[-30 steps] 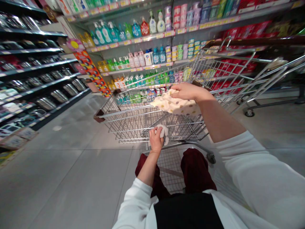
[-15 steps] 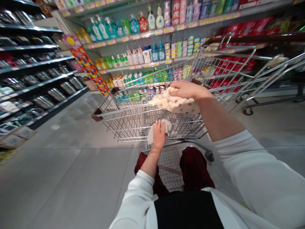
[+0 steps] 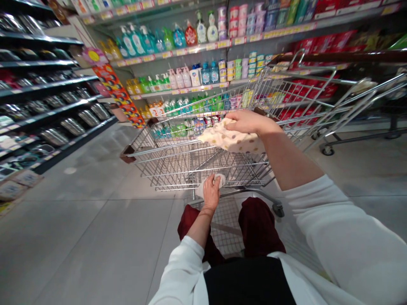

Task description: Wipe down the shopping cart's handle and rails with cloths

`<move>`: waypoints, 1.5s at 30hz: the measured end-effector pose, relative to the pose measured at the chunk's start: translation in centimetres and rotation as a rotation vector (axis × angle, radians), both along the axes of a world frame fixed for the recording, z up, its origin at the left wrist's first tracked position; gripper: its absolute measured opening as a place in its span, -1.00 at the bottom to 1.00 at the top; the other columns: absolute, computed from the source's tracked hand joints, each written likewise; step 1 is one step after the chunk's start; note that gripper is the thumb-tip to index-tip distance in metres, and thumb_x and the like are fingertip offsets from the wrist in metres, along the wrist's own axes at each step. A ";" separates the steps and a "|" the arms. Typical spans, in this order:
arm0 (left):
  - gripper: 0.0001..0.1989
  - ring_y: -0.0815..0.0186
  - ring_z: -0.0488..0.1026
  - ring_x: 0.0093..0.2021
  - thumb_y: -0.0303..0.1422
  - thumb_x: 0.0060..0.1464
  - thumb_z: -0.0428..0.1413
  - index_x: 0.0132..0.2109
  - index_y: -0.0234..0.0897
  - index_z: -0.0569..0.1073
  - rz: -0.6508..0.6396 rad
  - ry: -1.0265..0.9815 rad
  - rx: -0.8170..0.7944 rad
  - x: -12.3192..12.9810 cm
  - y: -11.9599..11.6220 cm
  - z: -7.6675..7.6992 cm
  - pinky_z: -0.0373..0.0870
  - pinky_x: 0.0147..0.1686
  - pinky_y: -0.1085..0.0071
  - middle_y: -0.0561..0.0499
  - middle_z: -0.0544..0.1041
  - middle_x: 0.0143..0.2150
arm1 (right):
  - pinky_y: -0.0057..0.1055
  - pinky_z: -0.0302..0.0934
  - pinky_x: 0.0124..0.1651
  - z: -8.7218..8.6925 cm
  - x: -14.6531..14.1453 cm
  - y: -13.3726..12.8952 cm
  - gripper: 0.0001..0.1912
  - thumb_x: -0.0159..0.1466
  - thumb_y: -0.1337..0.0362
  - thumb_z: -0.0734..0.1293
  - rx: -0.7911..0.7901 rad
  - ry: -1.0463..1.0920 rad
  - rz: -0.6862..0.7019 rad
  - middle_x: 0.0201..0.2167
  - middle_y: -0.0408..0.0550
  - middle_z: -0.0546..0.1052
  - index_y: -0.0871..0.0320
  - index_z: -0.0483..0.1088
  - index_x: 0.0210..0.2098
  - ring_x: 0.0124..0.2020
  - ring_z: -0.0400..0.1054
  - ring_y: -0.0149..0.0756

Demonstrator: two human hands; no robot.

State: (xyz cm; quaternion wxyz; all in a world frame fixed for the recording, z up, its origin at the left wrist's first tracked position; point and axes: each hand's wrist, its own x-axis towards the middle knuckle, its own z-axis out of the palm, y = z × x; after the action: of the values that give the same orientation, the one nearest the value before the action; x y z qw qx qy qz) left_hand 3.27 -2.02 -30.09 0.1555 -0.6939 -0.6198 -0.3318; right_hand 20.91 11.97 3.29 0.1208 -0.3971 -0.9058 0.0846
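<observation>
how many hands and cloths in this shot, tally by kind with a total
hands: 2 (left hand, right hand)
cloths: 2 (white cloth in the left hand, polka-dot cloth in the right hand)
total: 4

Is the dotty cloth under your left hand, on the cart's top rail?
No, not your left hand: the head view shows the dotty cloth under your right hand, on the cart's top rail. Your left hand is on a white cloth.
</observation>
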 end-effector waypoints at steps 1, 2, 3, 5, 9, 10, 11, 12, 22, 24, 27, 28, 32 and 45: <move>-0.47 0.11 0.45 0.15 -0.61 0.07 0.03 0.14 -0.20 0.55 -0.006 -0.053 0.089 0.5 0.2 1.6 0.48 0.09 0.12 -0.18 0.51 0.16 | -0.26 0.16 -0.15 0.0 0.0 0.0 -0.68 0.23 0.10 0.26 0.001 0.005 0.003 -0.13 0.02 0.58 0.08 0.53 -0.15 -0.13 0.37 -0.12; -0.48 0.11 0.45 0.12 -0.59 0.07 0.04 0.14 -0.17 0.56 -0.020 -0.103 0.188 0.9 0.5 3.4 0.47 0.06 0.14 -0.17 0.50 0.13 | -0.26 0.16 -0.15 0.0 0.0 0.0 -0.69 0.23 0.10 0.26 0.003 0.011 0.005 -0.13 0.02 0.58 0.07 0.53 -0.15 -0.13 0.37 -0.12; -0.50 0.13 0.44 0.10 -0.57 0.09 0.05 0.13 -0.16 0.56 -0.036 -0.143 0.286 1.4 0.8 5.3 0.46 0.03 0.16 -0.16 0.50 0.10 | -0.27 0.16 -0.15 0.0 0.0 0.0 -0.69 0.23 0.10 0.26 0.005 0.015 0.005 -0.13 0.02 0.58 0.07 0.53 -0.15 -0.13 0.37 -0.12; -0.56 0.15 0.43 0.09 -0.53 0.15 0.03 0.10 -0.15 0.58 -0.060 -0.195 0.464 2.4 1.9 9.2 0.42 0.07 0.16 -0.13 0.49 0.05 | -0.28 0.15 -0.16 0.0 0.0 -0.1 -0.69 0.23 0.10 0.27 0.006 0.015 -0.004 -0.16 0.01 0.58 0.08 0.53 -0.15 -0.15 0.36 -0.13; -0.65 0.14 0.39 0.18 -0.42 0.32 -0.01 0.14 -0.16 0.55 -0.100 -0.165 0.468 3.9 4.7 13.7 0.33 0.18 0.13 -0.14 0.50 0.09 | -0.27 0.15 -0.17 0.0 0.0 -0.2 -0.70 0.23 0.13 0.26 -0.002 0.012 -0.009 -0.17 0.03 0.58 0.10 0.52 -0.15 -0.16 0.36 -0.14; -0.67 0.15 0.39 0.17 -0.39 0.35 -0.02 0.13 -0.17 0.54 -0.115 -0.137 0.438 4.2 5.2 13.7 0.33 0.18 0.14 -0.14 0.51 0.09 | -0.26 0.15 -0.16 0.1 0.0 -0.3 -0.70 0.23 0.13 0.26 -0.005 0.015 -0.007 -0.16 0.03 0.58 0.10 0.52 -0.15 -0.16 0.36 -0.13; -0.69 0.16 0.41 0.15 -0.37 0.37 -0.02 0.12 -0.18 0.55 -0.129 -0.106 0.405 4.3 5.6 13.2 0.34 0.17 0.15 -0.14 0.53 0.08 | -0.26 0.16 -0.16 0.1 0.0 -0.3 -0.70 0.23 0.14 0.26 -0.006 0.019 -0.005 -0.16 0.03 0.58 0.10 0.53 -0.16 -0.16 0.37 -0.13; -0.70 0.17 0.42 0.13 -0.35 0.38 -0.02 0.10 -0.19 0.55 -0.139 -0.074 0.371 4.5 5.7 12.4 0.34 0.15 0.16 -0.14 0.54 0.06 | -0.26 0.16 -0.15 0.1 0.0 -0.3 -0.71 0.23 0.14 0.26 -0.006 0.021 -0.006 -0.16 0.03 0.58 0.09 0.53 -0.16 -0.16 0.37 -0.13; -0.63 0.13 0.44 0.14 -0.51 0.26 0.05 0.13 -0.12 0.54 -0.158 0.123 0.119 3.2 3.6 6.1 0.35 0.09 0.18 -0.14 0.55 0.07 | -0.26 0.15 -0.17 0.0 0.0 -0.3 -0.71 0.24 0.12 0.26 0.003 0.024 -0.029 -0.15 0.03 0.58 0.09 0.51 -0.16 -0.16 0.37 -0.13; -0.63 0.12 0.42 0.17 -0.49 0.29 0.04 0.16 -0.11 0.52 -0.166 0.139 0.000 3.2 3.3 5.8 0.34 0.11 0.16 -0.15 0.53 0.11 | -0.26 0.15 -0.17 0.0 0.0 -0.4 -0.71 0.24 0.12 0.26 0.009 0.016 -0.022 -0.15 0.04 0.58 0.10 0.51 -0.17 -0.16 0.37 -0.13; -0.67 0.14 0.41 0.13 -0.45 0.32 0.01 0.15 -0.11 0.49 -0.191 0.184 -0.279 3.3 1.9 4.1 0.34 0.12 0.17 -0.13 0.50 0.14 | -0.26 0.14 -0.17 0.0 0.0 -0.3 -0.71 0.24 0.11 0.26 0.019 0.008 -0.013 -0.16 0.03 0.58 0.08 0.52 -0.17 -0.16 0.36 -0.13; -0.68 0.15 0.42 0.10 -0.45 0.32 0.01 0.13 -0.12 0.49 -0.196 0.193 -0.346 3.3 1.3 3.3 0.35 0.10 0.18 -0.12 0.50 0.13 | -0.26 0.14 -0.17 0.0 0.0 -0.2 -0.70 0.24 0.10 0.26 0.019 0.009 -0.014 -0.16 0.02 0.58 0.08 0.52 -0.16 -0.16 0.36 -0.13; -0.67 0.14 0.42 0.03 -0.51 0.29 0.01 0.11 -0.18 0.50 -0.154 0.170 -0.427 3.2 0.1 1.2 0.39 0.05 0.18 -0.13 0.50 0.06 | -0.26 0.15 -0.16 0.0 -0.1 -0.1 -0.69 0.23 0.08 0.26 0.009 0.005 -0.015 -0.15 0.01 0.58 0.07 0.52 -0.15 -0.15 0.36 -0.13; -0.67 0.15 0.39 0.22 -0.41 0.34 0.01 0.15 -0.14 0.53 -0.222 -0.042 0.225 6.9 4.9 12.7 0.38 0.20 0.15 -0.11 0.49 0.17 | -0.27 0.12 -0.18 0.0 -0.2 -0.3 -0.72 0.24 0.11 0.26 0.021 0.008 -0.020 -0.16 0.02 0.59 0.08 0.51 -0.19 -0.18 0.37 -0.14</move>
State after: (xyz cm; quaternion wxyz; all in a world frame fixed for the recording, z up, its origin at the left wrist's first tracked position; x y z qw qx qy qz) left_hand 10.18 2.88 -17.38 0.1817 -0.7292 -0.5015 -0.4286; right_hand 20.75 11.63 3.30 0.1293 -0.4045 -0.9022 0.0755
